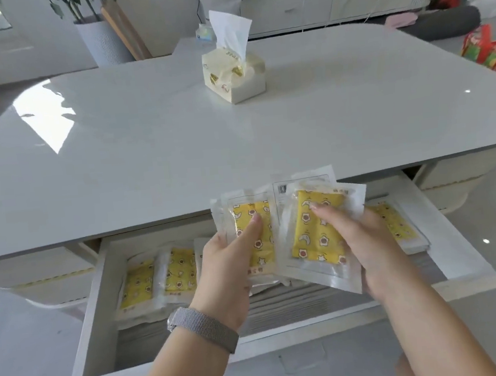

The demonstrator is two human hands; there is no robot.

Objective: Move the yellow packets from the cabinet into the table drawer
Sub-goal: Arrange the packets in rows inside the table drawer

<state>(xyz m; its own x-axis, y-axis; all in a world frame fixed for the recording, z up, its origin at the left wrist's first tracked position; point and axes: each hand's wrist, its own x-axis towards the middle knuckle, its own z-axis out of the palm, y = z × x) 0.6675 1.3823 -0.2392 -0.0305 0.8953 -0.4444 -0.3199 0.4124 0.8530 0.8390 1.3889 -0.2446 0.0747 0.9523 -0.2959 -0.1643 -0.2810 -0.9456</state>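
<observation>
The white table's drawer (94,333) is pulled out below me. Inside it lie yellow packets in clear wrappers: two at the left (138,284) (179,270) and one at the right (395,225). My left hand (227,268), with a mesh watch band on the wrist, holds a yellow packet (248,218) above the drawer, thumb on its face. My right hand (357,238) holds another yellow packet (315,236), with more clear-wrapped packets fanned behind it. Both sit over the drawer's middle, side by side and overlapping. The cabinet is not identifiable here.
A glossy white table top (176,152) carries a cream tissue box (234,74) near its far middle. Beyond are a potted plant (98,35), a low white sideboard (328,1) and red boxes (491,49) on the floor at right.
</observation>
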